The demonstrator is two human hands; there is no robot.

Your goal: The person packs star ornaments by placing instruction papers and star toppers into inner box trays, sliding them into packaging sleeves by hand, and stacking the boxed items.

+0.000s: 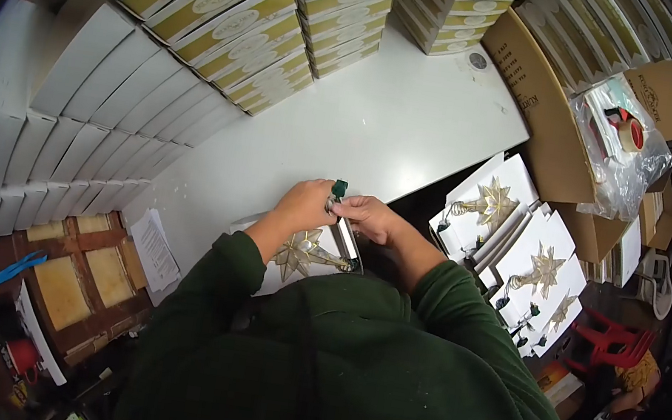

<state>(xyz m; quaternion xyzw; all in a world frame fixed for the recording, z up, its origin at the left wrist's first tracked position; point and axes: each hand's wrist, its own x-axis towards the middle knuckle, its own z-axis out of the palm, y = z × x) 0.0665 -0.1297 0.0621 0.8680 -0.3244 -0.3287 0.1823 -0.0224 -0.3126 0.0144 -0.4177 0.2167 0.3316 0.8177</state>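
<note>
My left hand (307, 203) and my right hand (369, 216) meet above the near edge of the white table. Both are closed, with fingertips pinched around a small item that they mostly hide. A dark green piece (341, 187), perhaps a plug or connector, sticks up between them. Just below my left hand, a gold star tree topper (293, 255) with a coiled wire base lies on white card. A pale narrow strip or box edge (346, 239) runs down beneath my right hand.
Stacked gold-and-white boxes (242, 25) line the back, and white boxes (105, 83) the left. On the right, white trays hold star toppers (544, 269) near a brown carton (540, 101). A tape dispenser (632, 134) rests on plastic. Papers (152, 249) lie left; a red stool (614, 342) stands right.
</note>
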